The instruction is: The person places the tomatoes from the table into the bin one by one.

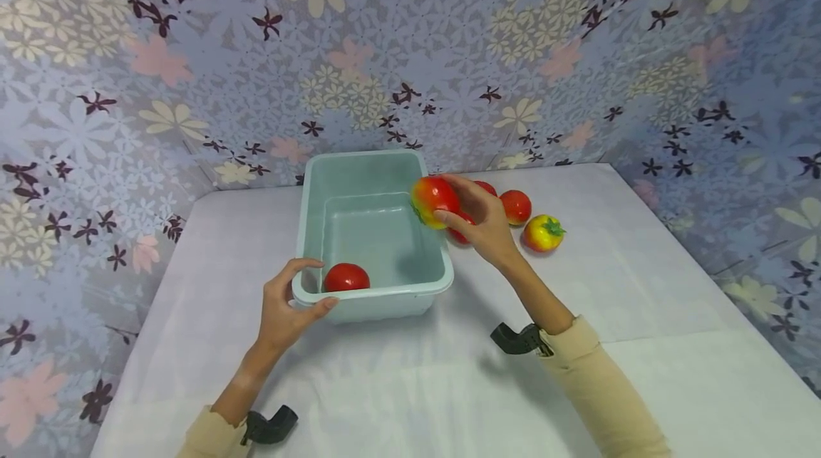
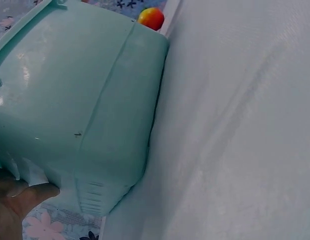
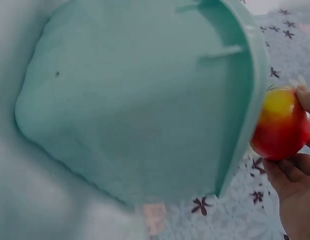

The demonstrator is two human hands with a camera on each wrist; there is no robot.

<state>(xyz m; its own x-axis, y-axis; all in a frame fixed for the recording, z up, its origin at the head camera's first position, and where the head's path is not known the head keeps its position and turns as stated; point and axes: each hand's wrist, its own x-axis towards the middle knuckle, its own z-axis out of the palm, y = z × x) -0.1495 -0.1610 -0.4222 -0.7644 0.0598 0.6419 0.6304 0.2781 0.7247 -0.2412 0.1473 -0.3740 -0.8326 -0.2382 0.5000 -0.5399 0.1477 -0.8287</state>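
A pale green plastic basin stands on the table. My left hand grips its near left corner, fingers over the rim and thumb along the near wall. In the left wrist view, part of that hand shows against the basin's side. My right hand holds a red and yellow tomato over the basin's right rim. The right wrist view shows this tomato pinched between thumb and fingers. Inside the basin, a red tomato lies at the near left corner.
Several more tomatoes are on the table right of the basin, among them a red one and a yellow-red one with a green calyx. Some are partly hidden by my right hand. A white cloth covers the table, with flowered fabric behind it.
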